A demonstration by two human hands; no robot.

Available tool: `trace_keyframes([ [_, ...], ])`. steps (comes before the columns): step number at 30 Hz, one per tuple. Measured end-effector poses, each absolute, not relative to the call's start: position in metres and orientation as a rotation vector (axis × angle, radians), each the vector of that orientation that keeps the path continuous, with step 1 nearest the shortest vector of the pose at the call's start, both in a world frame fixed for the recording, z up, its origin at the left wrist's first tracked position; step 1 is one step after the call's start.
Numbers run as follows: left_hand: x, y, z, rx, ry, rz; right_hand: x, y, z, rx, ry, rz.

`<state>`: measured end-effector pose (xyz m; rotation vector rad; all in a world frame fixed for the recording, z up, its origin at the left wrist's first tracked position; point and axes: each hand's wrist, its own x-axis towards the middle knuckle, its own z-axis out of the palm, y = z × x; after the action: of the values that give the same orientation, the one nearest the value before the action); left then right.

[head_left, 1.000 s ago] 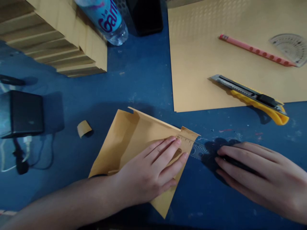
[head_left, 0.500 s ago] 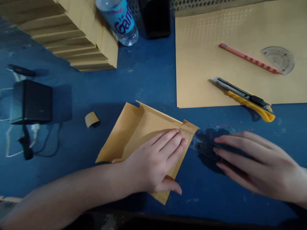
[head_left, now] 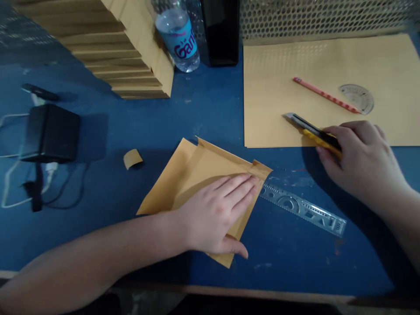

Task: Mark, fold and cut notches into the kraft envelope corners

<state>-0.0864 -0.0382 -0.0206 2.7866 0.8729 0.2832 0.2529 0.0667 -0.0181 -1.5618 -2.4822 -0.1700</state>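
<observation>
The folded brown paper piece (head_left: 200,183) lies on the blue table (head_left: 203,113), my left hand (head_left: 216,214) spread flat on it and the ruler (head_left: 303,209) tucked under its edge. My right hand (head_left: 357,157) is closing on the yellow utility knife (head_left: 311,131) on the big paper sheet (head_left: 278,78); I judge a cut along the ruler comes next, needing steady pressure. The pencil (head_left: 324,95) and protractor (head_left: 357,97) lie clear.
</observation>
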Motion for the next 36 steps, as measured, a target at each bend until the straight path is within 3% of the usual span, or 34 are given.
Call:
trace_keyframes([
  [5,-0.088,-0.035,-0.022,2.773,0.843,0.302,0.25,0.065,-0.018,-1.67,-2.376,-0.115],
  [15,-0.087,-0.038,-0.02,2.827,0.823,0.195,0.241,-0.014,0.025,-1.054,-2.621,-0.275],
  [36,-0.085,-0.038,-0.02,2.838,0.834,0.194,0.231,0.0,0.003,-0.891,-2.681,0.016],
])
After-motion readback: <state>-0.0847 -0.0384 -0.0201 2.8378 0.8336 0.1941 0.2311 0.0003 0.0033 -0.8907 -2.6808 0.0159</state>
